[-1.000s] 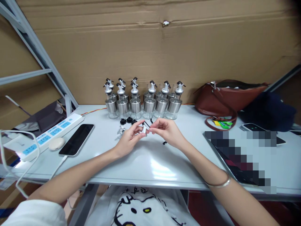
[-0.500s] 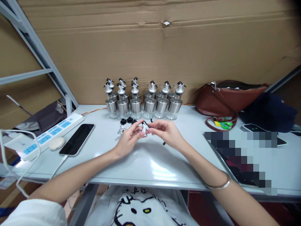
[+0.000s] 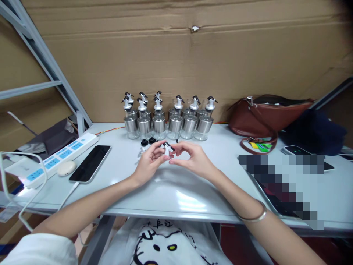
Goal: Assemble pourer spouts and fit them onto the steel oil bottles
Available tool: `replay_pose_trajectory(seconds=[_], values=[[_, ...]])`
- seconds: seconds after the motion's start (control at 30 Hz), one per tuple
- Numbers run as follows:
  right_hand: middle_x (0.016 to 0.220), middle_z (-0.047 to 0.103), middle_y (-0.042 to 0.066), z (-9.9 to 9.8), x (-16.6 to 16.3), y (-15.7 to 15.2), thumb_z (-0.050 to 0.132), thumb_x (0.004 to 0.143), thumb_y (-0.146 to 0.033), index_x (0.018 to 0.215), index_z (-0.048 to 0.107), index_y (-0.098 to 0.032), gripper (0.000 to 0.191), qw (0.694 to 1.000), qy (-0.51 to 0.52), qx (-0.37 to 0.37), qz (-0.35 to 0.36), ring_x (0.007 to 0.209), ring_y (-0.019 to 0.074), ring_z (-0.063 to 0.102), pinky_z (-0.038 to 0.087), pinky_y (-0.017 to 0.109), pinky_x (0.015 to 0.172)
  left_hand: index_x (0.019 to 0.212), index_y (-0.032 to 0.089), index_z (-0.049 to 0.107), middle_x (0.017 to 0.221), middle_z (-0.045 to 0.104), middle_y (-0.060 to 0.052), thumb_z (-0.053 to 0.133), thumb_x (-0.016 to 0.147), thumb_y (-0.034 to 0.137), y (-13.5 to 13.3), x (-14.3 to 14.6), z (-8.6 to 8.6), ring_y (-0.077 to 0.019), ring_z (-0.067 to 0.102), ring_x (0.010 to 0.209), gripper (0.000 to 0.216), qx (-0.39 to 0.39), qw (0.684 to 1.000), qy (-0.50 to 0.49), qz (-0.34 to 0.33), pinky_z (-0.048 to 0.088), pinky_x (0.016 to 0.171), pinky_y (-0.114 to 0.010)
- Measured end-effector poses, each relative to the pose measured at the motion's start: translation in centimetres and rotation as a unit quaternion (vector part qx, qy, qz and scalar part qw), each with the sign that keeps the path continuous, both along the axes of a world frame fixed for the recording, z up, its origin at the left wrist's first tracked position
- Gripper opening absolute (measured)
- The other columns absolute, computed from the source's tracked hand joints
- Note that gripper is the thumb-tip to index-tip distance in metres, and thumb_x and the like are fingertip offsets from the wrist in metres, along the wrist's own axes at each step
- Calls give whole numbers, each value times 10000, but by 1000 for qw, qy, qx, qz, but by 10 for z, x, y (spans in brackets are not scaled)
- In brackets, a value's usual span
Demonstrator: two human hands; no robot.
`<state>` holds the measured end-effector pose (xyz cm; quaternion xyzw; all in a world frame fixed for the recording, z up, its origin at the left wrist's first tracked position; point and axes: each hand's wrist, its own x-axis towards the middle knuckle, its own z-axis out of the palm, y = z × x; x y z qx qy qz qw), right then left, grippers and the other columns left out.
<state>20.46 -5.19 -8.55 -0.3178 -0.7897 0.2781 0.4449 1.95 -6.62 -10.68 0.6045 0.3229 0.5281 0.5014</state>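
Between my two hands, just above the table, is a pour spout (image 3: pixel 167 148) with a white body and a black flip lever. My left hand (image 3: pixel 149 164) pinches it from the left, thumb below and fingers curled behind. From the right, the index finger and thumb of my right hand (image 3: pixel 198 158) bend round and meet the spout, leaving a gap before the palm. Its lower part is mostly covered by fingers. Black stoppers (image 3: pixel 144 142) lie just behind my left hand, beside partly hidden clear or white spout parts (image 3: pixel 142 151).
Glass bottles with steel sleeves (image 3: pixel 159 124) stand in rows behind my hands; several carry spouts. On the left are a power strip (image 3: pixel 62 159), a phone (image 3: pixel 91 163) and a round white case (image 3: pixel 67 168). A brown handbag (image 3: pixel 264 114) sits right, near a pixelated flat object (image 3: pixel 278 191).
My right thumb has moved down and left to the spout's lower side, and the right fingers have arched wider. A small black piece on the table is now hidden by my right hand.
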Motion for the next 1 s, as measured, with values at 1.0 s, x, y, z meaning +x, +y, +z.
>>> replay_pose_trajectory(seconds=[1.0], values=[[783,641,54,1,7,2,492,884,-117,1012,611,-158,180,966,-131,222,-34,709,161,606,504,278,664,876,153,610,745,717,-16,745,718,322,7,-9,12,-169,702,715,268,9,998,20,60,565,761,-318]])
